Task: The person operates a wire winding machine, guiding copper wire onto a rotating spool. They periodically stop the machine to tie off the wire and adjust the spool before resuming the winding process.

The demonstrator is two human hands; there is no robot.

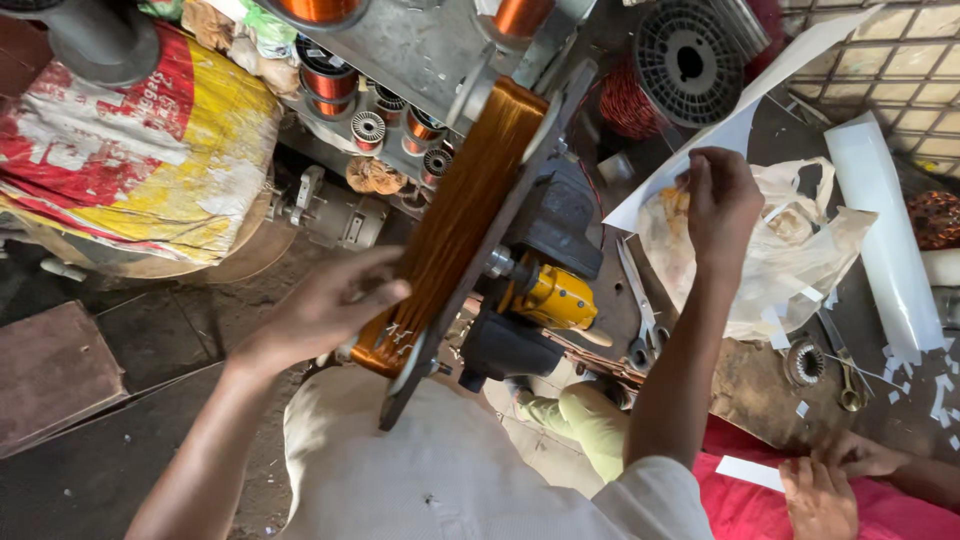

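hands at the coil former

left hand (335, 305) is resting flat, fingers spread, steadying the copper coil (450, 220) on its winder. farther off, right hand (720, 200) is pinching something small over the plastic bag (800, 250); scissors (640, 310) lying beside.

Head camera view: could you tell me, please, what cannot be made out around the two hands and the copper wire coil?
- Left hand: its fingertips are hidden against the copper wire coil, so the grip is unclear.
- Right hand: what the fingers pinch is too small to tell, over the plastic bag.
- Coil's far side: covered by the metal side plate.
- Another person's hands: cut off by the lower edge.
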